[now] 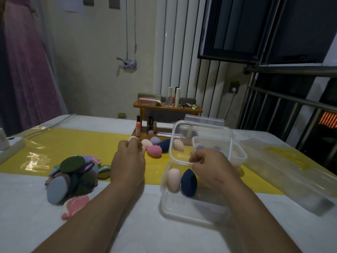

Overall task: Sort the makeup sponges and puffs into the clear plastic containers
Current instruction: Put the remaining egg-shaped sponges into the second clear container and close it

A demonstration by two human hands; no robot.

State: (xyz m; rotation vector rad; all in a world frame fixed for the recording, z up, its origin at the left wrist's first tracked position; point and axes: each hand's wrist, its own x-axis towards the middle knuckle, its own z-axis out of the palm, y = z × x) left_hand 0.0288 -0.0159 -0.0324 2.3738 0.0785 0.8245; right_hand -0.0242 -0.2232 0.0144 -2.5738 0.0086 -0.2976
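A clear plastic container [184, 209] stands near the table's front, its hinged lid [200, 128] raised. Inside are a pale pink sponge [174, 178] and a navy sponge [189, 182]. My right hand [211, 168] pinches the lid's lower edge at the container's back rim. My left hand [128, 161] grips a pale pink sponge [133, 138], mostly hidden behind the fingers. Beyond it lie loose egg sponges: a pink one [154, 151], a peach one [146, 143], a lilac one [155, 140], a navy one [165, 145]. A pile of flat puffs [73, 178] lies at the left.
A second clear container [238, 156] holding sponges stands behind the lid, with a long clear box [291, 170] to its right. A wooden rack with cosmetics [147, 125] stands at the back. A pink puff [75, 206] lies near the front left. A white power strip [11, 145] is at far left.
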